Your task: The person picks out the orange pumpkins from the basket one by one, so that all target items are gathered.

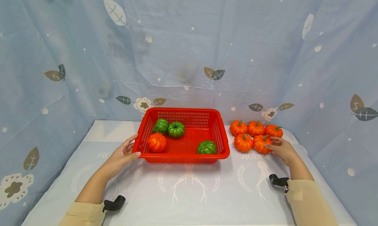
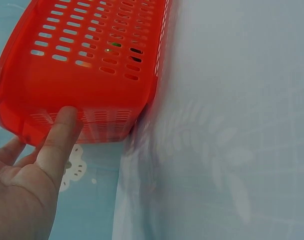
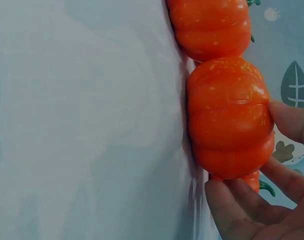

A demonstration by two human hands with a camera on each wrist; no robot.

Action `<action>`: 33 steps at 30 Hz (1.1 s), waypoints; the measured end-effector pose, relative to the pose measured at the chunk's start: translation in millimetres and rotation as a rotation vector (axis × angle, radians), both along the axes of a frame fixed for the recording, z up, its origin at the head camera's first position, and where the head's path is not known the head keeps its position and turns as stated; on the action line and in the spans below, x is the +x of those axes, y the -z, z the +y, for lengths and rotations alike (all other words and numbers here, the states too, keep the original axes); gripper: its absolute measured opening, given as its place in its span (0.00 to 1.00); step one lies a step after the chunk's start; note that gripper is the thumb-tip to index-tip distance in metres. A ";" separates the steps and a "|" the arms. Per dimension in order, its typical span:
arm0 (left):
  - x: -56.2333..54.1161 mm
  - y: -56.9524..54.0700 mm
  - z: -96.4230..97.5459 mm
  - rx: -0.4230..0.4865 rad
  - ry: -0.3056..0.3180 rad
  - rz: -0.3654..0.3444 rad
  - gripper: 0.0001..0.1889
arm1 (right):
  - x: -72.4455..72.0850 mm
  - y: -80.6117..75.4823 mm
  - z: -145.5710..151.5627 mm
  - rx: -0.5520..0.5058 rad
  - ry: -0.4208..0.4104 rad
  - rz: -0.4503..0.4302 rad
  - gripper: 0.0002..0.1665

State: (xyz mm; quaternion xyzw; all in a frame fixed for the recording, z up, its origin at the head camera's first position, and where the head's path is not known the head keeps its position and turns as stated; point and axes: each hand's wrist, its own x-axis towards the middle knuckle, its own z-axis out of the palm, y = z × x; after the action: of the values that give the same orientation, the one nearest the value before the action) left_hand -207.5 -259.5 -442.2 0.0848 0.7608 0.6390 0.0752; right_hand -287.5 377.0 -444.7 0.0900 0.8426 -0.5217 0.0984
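My left hand (image 1: 119, 158) holds the left end of a red plastic basket (image 1: 184, 158), with its thumb at the front corner and its fingers along the end rim. In the left wrist view one finger (image 2: 61, 135) lies against the slotted wall. Inside the basket are an orange pumpkin (image 1: 157, 142) and several green ones, one green pumpkin (image 1: 206, 147) apart at the front right. On the right, my right hand (image 1: 282, 149) grips the front-right orange pumpkin (image 3: 232, 120) of a group, thumb on one side and fingers on the other.
Several more orange pumpkins stand close together right of the basket, among them a front-left pumpkin (image 1: 243, 143) and a back-right pumpkin (image 1: 273, 131). A pale patterned cloth (image 1: 230, 199) covers the table. Blue printed curtains (image 1: 183, 48) hang behind and at both sides.
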 end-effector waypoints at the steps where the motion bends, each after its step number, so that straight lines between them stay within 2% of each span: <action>1: -0.2 0.4 0.0 -0.001 -0.003 0.000 0.44 | 0.1 0.3 -0.1 -0.002 0.005 0.002 0.47; 9: 0.5 -1.1 1.2 0.015 0.008 0.005 0.44 | -0.4 1.4 -0.1 -0.014 0.050 0.007 0.45; 21: 1.1 -2.5 1.7 0.043 0.022 0.020 0.44 | -0.4 1.6 1.7 -0.024 0.020 0.019 0.46; 24: 0.9 -2.0 1.6 0.046 0.024 0.019 0.44 | 3.1 -5.4 -0.9 -0.003 0.021 0.032 0.45; 29: 1.6 -1.8 1.7 0.047 0.022 0.015 0.43 | 11.9 -25.5 -11.2 0.064 0.040 0.046 0.44; 33: 1.8 -1.6 1.5 0.044 0.021 0.017 0.43 | 19.2 -41.8 -25.5 0.119 0.033 0.128 0.42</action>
State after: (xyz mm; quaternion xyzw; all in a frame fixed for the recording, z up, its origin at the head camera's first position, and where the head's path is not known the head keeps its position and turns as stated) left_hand -205.7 -257.9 -440.6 0.0997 0.7461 0.6542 0.0735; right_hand -268.2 351.5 -403.0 0.0762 0.8751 -0.4769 0.0300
